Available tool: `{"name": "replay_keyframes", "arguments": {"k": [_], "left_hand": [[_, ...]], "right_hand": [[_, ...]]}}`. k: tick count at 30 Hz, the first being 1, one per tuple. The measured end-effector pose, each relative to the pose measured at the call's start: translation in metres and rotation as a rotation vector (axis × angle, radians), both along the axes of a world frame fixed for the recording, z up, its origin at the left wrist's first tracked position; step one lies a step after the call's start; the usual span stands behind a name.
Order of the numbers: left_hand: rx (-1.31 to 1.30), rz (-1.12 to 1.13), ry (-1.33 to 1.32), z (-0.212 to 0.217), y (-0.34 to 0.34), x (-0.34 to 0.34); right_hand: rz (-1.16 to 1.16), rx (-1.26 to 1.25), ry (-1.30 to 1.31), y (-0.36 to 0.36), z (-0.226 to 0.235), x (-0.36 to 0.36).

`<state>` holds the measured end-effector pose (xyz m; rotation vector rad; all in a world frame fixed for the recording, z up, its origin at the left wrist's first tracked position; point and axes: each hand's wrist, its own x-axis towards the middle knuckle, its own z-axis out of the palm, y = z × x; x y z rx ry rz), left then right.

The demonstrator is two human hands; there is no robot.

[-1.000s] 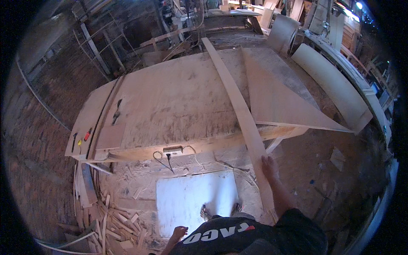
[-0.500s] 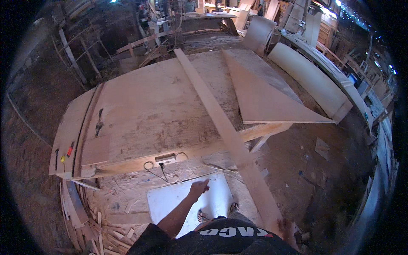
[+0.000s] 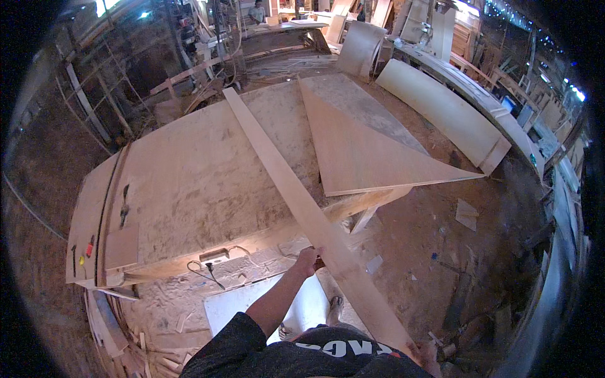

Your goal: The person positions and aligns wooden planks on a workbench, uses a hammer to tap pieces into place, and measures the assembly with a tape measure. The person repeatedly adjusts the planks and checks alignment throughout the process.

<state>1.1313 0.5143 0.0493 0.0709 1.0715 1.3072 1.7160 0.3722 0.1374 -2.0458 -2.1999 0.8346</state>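
A long, narrow wooden board (image 3: pixel 277 162) slants from the far side of the worktable down to my body at the right. My left hand (image 3: pixel 311 259) is closed on the board's left edge, just past the table's near side. At the near end of the board, low in the picture, my right hand (image 3: pixel 423 354) grips it, partly dim and at the edge of my shirt. The board's far part lies over the tabletop, and its near part sticks out past the edge. Right of it on the table rests a plywood piece (image 3: pixel 372 148) with a curved edge and a pointed corner.
On the worktable (image 3: pixel 183 183) lie a dark tool (image 3: pixel 124 206), a red-handled tool (image 3: pixel 90 246) and a small plywood rectangle (image 3: pixel 121 246). A socket block (image 3: pixel 214 256) with cables hangs at its front. A white panel (image 3: pixel 233 302) covers the floor by my feet; wood scraps lie left.
My left hand has moved right from above the white panel and closed on the board's edge. The view has shifted, and my right hand stays at the board's near end.
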Motion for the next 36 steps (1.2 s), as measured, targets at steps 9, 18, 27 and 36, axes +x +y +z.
{"name": "replay_keyframes", "arguments": {"k": [9,18,27,36], "left_hand": [[0.030,-0.052,-0.131,0.037,0.025,0.095],[0.596,-0.684,0.904,0.065,0.006,0.157],[0.394,-0.735,0.184,0.063,0.004,0.171],[0.072,-0.605,0.186,0.049,-0.044,0.042]], "right_hand": [[0.183,0.332,-0.009,0.284,0.056,-0.175],[0.603,0.084,-0.004,0.342,0.082,-0.428],[0.564,-0.070,0.088,0.338,0.036,-0.436],[0.388,-0.187,0.432,0.294,0.100,-0.375]]}}
